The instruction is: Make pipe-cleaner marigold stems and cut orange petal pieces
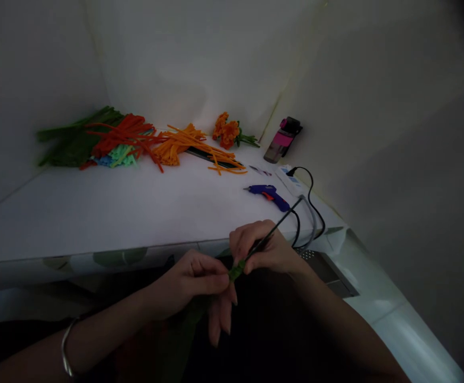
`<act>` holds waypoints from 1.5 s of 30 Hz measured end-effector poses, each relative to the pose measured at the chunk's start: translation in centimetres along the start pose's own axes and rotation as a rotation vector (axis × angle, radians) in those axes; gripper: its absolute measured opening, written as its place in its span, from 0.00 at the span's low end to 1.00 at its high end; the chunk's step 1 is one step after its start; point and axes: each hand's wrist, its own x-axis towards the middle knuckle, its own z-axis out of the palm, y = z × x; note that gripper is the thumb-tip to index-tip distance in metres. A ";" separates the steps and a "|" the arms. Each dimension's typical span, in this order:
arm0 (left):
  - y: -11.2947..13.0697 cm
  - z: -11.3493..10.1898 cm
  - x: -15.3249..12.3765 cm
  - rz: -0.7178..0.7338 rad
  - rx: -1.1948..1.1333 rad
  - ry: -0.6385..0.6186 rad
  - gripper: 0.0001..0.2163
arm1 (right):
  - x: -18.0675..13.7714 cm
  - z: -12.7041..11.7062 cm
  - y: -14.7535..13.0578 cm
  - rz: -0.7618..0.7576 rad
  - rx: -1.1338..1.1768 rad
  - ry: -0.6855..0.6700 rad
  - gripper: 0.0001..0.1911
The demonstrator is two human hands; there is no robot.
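Low centre of the frame, both hands meet just below the near edge of the white table (116, 213). The left hand (194, 284) is partly closed: thumb and forefinger pinch the green tape-wrapped end (235, 270) of a thin dark stem wire (274, 230), while the other fingers hang loosely downward. The right hand (262, 249) is curled closed around the same wire just above the green part, fingertips touching it; the wire runs up and right out of this hand toward the table's right edge. A silver bangle (67, 346) sits on the left wrist at lower left. On the table, right of centre, a blue glue gun (270, 194) lies on its side, with a black cord (309, 205) looping near it and over the table edge from a white power strip (290, 181). Further back, a pink and dark bottle (282, 139) stands against the corner of the wall. Upper left of the frame holds piles of pipe cleaners: a green bundle (74, 139) farthest left, a red-orange bundle (126, 134) beside it overlapping pale green and blue pieces (118, 156), and an orange bundle (186, 143) toward the centre. Just right of these, finished orange flowers (226, 130) with green stems lie near the back wall. Lighting is dim; the dark area beneath the hands cannot be made out.
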 end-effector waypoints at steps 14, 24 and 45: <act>-1.0 -1.1 1.4 0.070 -0.225 0.144 0.11 | 0.2 -0.2 -0.3 0.046 -0.210 0.203 0.02; 0.2 0.8 0.3 0.168 0.460 0.607 0.04 | 0.4 0.9 -2.6 0.218 -0.475 0.392 0.05; 0.4 -1.4 -0.1 -0.011 0.074 0.307 0.17 | 0.9 -1.5 0.4 0.244 -0.027 0.503 0.04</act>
